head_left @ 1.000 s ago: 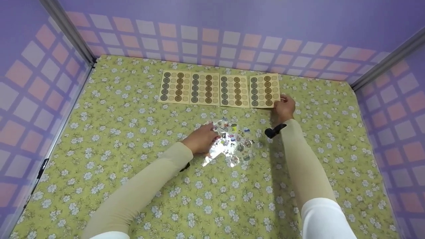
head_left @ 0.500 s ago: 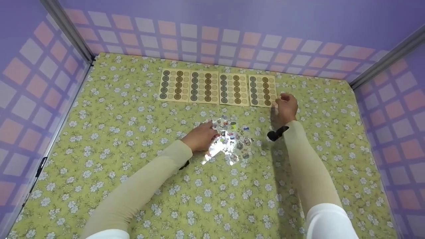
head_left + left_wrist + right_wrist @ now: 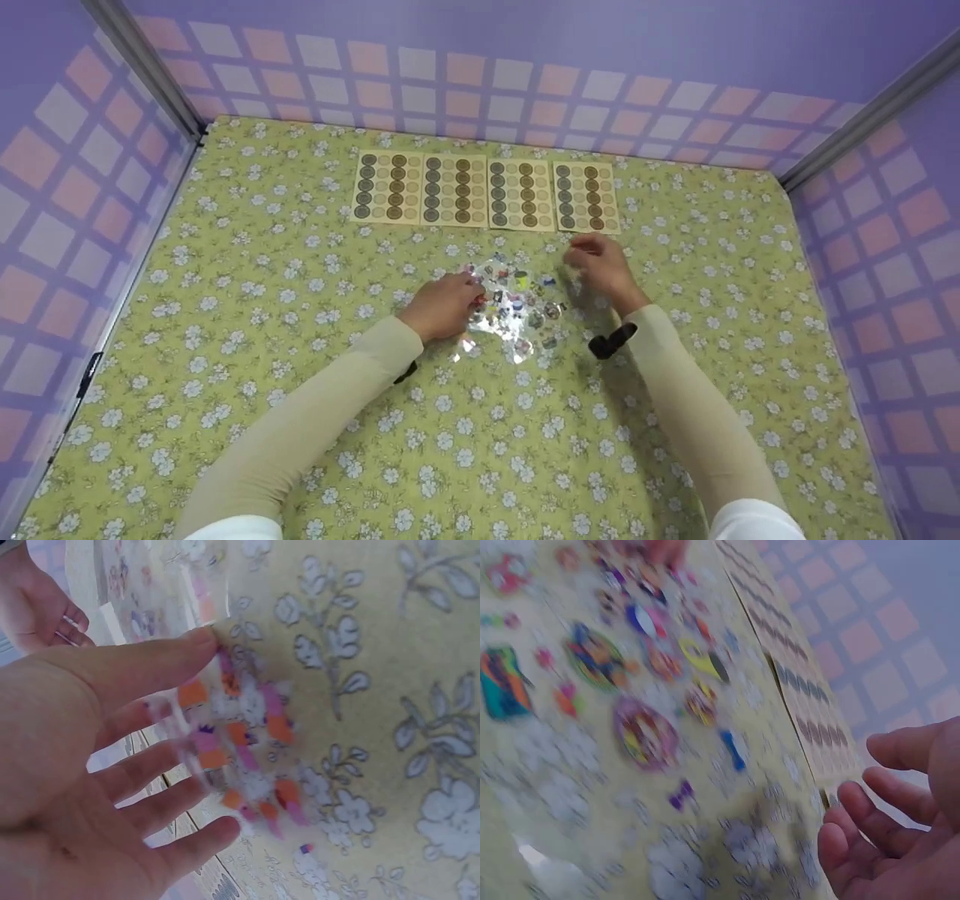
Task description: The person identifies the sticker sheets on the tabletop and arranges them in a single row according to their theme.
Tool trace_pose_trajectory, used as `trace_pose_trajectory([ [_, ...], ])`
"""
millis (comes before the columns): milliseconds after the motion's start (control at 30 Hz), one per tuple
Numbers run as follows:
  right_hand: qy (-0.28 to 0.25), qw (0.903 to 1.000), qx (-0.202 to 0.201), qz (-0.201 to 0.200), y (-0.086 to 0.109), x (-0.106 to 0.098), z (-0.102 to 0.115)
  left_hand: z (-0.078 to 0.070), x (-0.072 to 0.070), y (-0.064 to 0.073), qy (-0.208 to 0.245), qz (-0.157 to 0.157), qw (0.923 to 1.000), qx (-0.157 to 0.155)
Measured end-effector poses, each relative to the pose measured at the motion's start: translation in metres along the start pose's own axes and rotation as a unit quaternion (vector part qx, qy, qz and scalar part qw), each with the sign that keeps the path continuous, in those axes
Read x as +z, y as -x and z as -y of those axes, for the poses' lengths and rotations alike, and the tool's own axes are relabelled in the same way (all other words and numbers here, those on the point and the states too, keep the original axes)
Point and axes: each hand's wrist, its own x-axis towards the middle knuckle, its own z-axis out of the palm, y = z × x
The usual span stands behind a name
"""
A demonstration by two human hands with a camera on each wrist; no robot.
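My left hand [image 3: 442, 306] is at the left edge of a clear plastic sticker sheet [image 3: 534, 319] with small colourful pictures. In the left wrist view its thumb lies over a clear sheet [image 3: 238, 735] with orange and pink pictures, fingers behind, pinching it. My right hand [image 3: 602, 268] is just beyond the sheet's right side, fingers loosely bent and holding nothing. The right wrist view shows it beside the blurred stickers, among them a round purple-edged one [image 3: 646, 733] and a blue bone-shaped one [image 3: 733, 750]. Glare hides part of the sheet.
Several cream sheets printed with brown and grey circles lie in a row at the back; the rightmost sheet [image 3: 586, 196] is nearest my right hand. A floral yellow cloth [image 3: 420, 457] covers the table. Purple checked walls [image 3: 472, 82] stand at the back and both sides.
My right hand has left the corner of the rightmost circle sheet and come left and nearer, toward the stickers. That sheet now lies straighter in the row. The left hand stays by the sticker sheet.
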Motion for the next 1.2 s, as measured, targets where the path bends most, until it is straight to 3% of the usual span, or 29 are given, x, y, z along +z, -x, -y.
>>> trace_pose_trajectory([
  [233,-0.022,0.9953,-0.024,0.091,0.027,0.029,0.007,0.001,0.003,0.002,-0.032,-0.059,0.9977,-0.008],
  [400,-0.040,0.9852,-0.038,0.163,0.040,0.047,0.011,-0.001,0.001,0.001,-0.047,-0.066,0.9966,-0.013],
  [533,-0.066,0.9764,-0.020,0.205,0.046,0.059,0.011,-0.005,-0.001,0.001,-0.054,-0.069,0.9961,-0.011],
  [767,-0.063,0.9817,-0.041,0.175,0.050,0.065,0.010,-0.008,-0.002,0.001,-0.021,-0.089,0.9958,0.005],
  [933,-0.082,0.9829,-0.069,0.150,0.050,0.058,0.009,-0.002,-0.002,-0.001,0.060,-0.110,0.9912,-0.041],
  [1000,-0.097,0.9821,-0.077,0.142,0.051,0.055,0.009,0.001,-0.003,0.000,0.115,-0.110,0.9848,-0.069],
  [1067,-0.108,0.9818,-0.080,0.135,0.052,0.052,0.010,0.004,-0.004,0.000,0.187,-0.105,0.9720,-0.097],
  [1200,-0.123,0.9820,-0.069,0.126,0.054,0.046,0.012,0.007,-0.004,0.001,0.343,-0.091,0.9265,-0.124],
])
